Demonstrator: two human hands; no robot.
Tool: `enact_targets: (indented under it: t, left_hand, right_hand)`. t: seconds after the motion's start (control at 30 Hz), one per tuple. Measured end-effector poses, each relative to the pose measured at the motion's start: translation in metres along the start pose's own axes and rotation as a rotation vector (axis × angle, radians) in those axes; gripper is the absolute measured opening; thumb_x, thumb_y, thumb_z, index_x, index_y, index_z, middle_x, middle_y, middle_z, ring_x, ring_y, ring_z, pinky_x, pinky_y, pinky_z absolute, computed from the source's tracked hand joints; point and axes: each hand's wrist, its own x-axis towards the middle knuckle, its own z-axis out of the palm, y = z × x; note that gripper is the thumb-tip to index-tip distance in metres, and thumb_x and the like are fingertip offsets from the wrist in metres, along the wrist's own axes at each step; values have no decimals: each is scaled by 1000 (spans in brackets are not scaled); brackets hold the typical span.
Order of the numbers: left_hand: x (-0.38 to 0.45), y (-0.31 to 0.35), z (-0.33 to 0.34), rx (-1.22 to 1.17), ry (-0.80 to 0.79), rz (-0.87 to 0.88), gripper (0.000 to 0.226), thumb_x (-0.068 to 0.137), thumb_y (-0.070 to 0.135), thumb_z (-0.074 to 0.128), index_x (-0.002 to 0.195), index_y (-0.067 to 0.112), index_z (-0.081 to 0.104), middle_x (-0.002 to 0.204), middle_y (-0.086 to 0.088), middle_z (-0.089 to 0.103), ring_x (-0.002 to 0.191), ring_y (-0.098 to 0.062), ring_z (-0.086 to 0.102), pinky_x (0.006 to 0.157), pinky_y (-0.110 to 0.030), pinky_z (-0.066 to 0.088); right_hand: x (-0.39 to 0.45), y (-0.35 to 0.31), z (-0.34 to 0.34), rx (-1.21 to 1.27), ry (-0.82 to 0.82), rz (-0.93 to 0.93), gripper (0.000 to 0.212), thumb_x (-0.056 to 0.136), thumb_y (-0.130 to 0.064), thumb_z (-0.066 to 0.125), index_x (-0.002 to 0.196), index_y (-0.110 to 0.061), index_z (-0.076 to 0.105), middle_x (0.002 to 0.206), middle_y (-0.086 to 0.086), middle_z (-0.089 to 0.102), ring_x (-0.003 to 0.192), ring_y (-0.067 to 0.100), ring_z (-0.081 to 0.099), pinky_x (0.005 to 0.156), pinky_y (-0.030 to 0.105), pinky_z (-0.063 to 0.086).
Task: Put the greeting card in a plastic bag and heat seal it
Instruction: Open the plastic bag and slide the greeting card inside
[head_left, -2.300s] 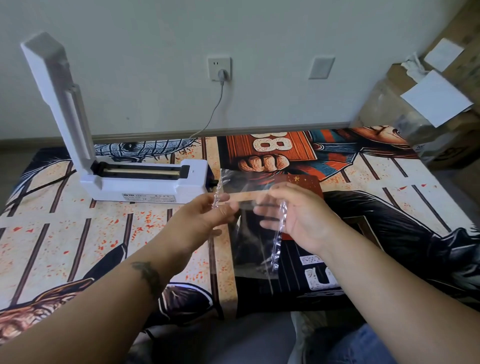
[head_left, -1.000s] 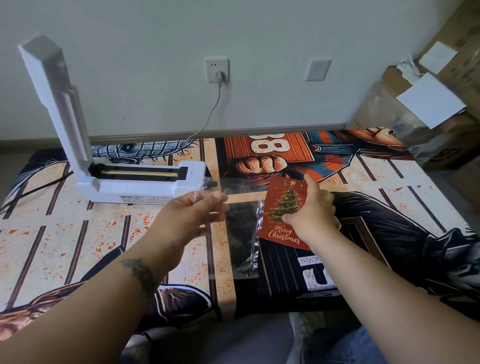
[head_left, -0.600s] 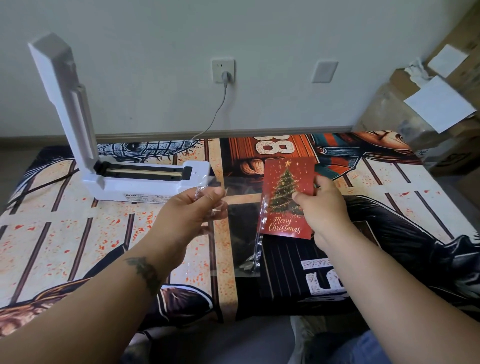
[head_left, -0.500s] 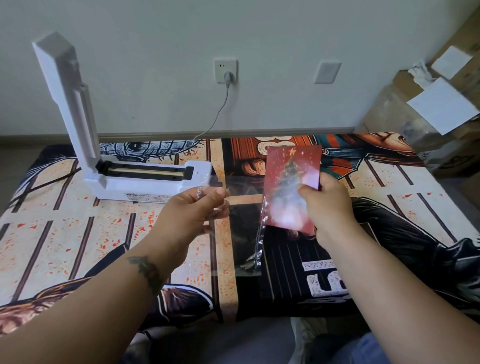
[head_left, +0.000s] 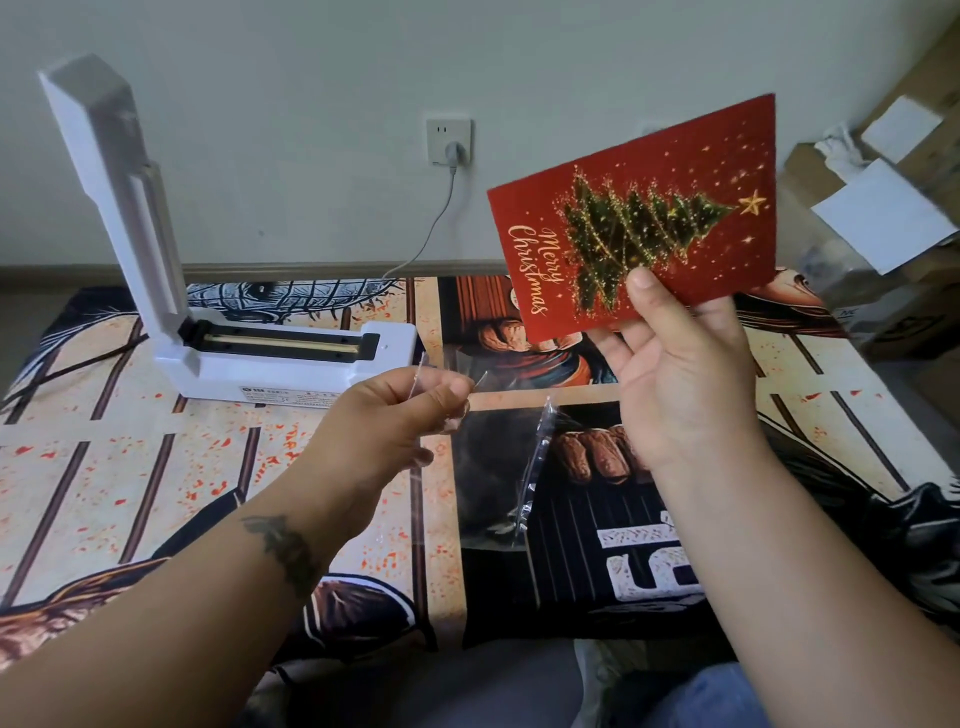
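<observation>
My right hand (head_left: 680, 384) holds a red Merry Christmas greeting card (head_left: 639, 218) up in the air, turned sideways so the tree's star points right. My left hand (head_left: 384, 421) pinches the top edge of a clear plastic bag (head_left: 493, 467), which hangs down between my two hands above the mat. The card is above and to the right of the bag, outside it. A white heat sealer (head_left: 291, 358) stands on the mat at the left with its lid arm (head_left: 114, 187) raised upright and its sealing strip showing.
A printed comic-style mat (head_left: 156, 467) covers the table. The sealer's cable runs to a wall socket (head_left: 449, 143). Cardboard boxes with white paper (head_left: 883, 218) are stacked at the right, beside the table.
My right hand let go of the bag, picked the card up from the mat, lifted it high and turned it sideways. My left hand kept hold of the bag.
</observation>
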Motion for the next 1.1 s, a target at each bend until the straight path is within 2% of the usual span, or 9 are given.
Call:
enact_targets:
  t: [0.13,0.27,0.47,0.73,0.9,1.1]
  left_hand:
    - [-1,1,2,16,-24,19,22,66,49,74,76,28,77,68,13,69,63,0,60,63,-29,41]
    - [-1,2,3,22,-45,31,24,65,49,75,77,28,77,64,14,67,60,2,59,62,-28,41]
    - [-2,4,5,27,-79,30,13,68,40,74,77,32,79,62,15,67,56,2,57,63,-28,39]
    - [-4,5,6,73,-128,41,12,70,39,73,79,33,79,61,14,67,54,4,56,58,-22,39]
    - [-3,5,5,46,-140,46,15,68,41,74,80,33,79,64,15,68,55,4,57,61,-27,37]
    - [-2,4,2,-15,-132,33,22,66,42,75,83,29,79,64,15,68,56,3,57,64,-31,36]
  right_hand:
    - [-1,1,4,-18,-31,25,20,87,-6,61,99,-22,64,107,-1,71,101,25,68,78,41,55]
    - [-3,3,6,-24,-88,53,24,87,-5,60,105,-20,63,118,5,66,112,31,63,90,50,53]
    - [-6,4,8,-35,-106,72,23,88,-3,58,106,-19,62,124,10,62,118,36,58,96,58,47]
    - [-6,5,8,-46,-110,63,21,87,-5,60,100,-20,65,113,3,68,113,33,62,93,56,50]
    - [-6,9,7,-80,-110,54,22,87,-4,60,107,-16,62,116,5,67,112,32,62,86,48,54]
    - [-5,11,4,-109,-136,84,27,88,-6,60,114,-13,60,123,11,64,114,33,61,89,52,53]
